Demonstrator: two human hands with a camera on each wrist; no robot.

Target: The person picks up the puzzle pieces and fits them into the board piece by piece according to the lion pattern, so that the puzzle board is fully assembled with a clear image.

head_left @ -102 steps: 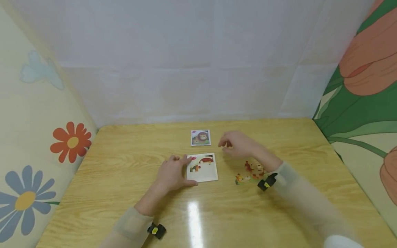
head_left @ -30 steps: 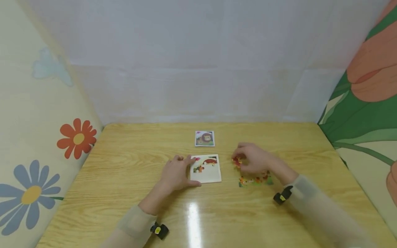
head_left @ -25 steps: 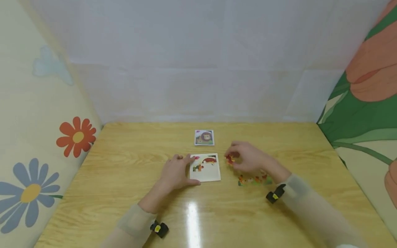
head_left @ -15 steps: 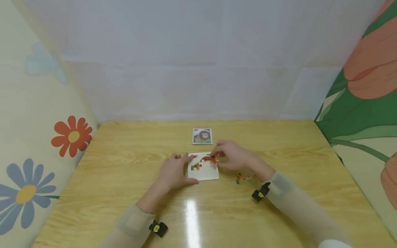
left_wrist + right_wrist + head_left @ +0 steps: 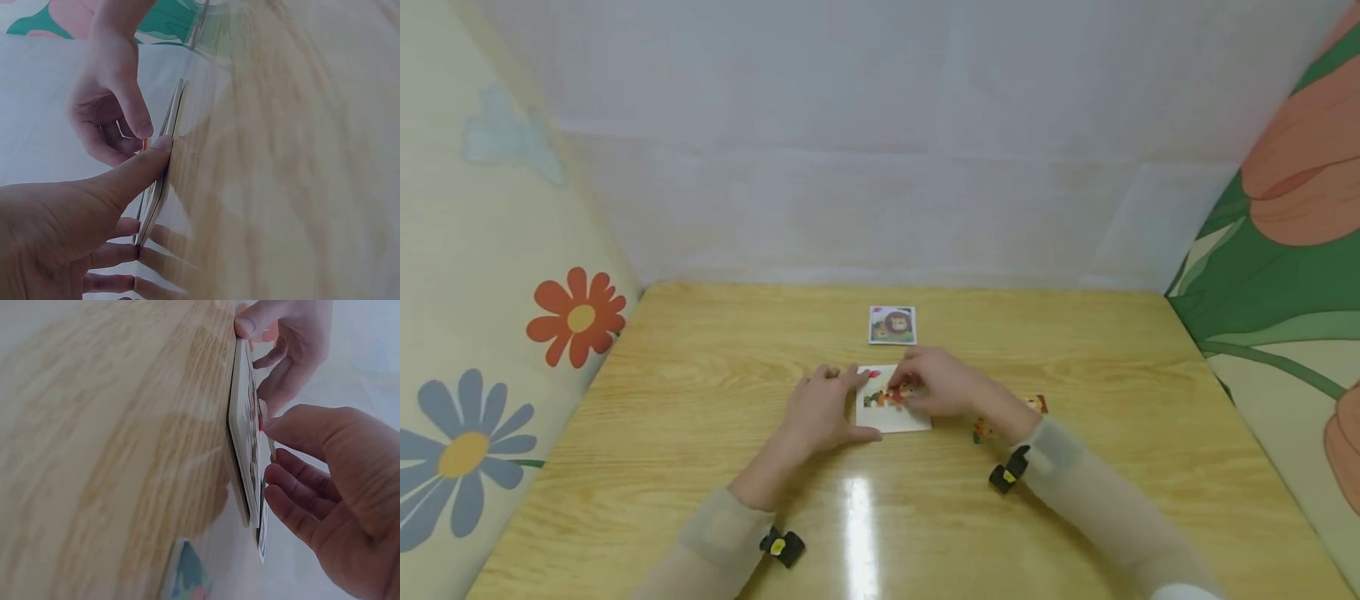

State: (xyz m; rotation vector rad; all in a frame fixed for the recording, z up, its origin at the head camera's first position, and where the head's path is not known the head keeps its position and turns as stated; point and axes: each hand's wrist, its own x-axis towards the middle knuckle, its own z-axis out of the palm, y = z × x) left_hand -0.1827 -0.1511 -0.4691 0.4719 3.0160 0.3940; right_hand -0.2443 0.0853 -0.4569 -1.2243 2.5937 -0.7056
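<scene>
My left hand (image 5: 820, 412) holds a white square puzzle board (image 5: 891, 422) at its left side, thumb at the near edge and index finger over the far left corner. A few jigsaw pieces with brown, orange and green print lie in the board, partly covered by my right hand (image 5: 943, 383). That hand pinches a small jigsaw piece (image 5: 263, 412) between thumb and fingertips, close over the board's middle. In the left wrist view the orange edge of this piece (image 5: 145, 144) shows under my right thumb.
A small picture card (image 5: 892, 325) of a lion lies beyond the board. Loose jigsaw pieces lie on the wooden table (image 5: 722, 350) by the right forearm: a brown one (image 5: 1036, 403) and an orange-green one (image 5: 981, 430). A white cloth hangs behind the table.
My right hand picked up a reddish jigsaw piece from the loose ones and carried it left, first to the board's right edge, now over its middle. The left hand stays on the board.
</scene>
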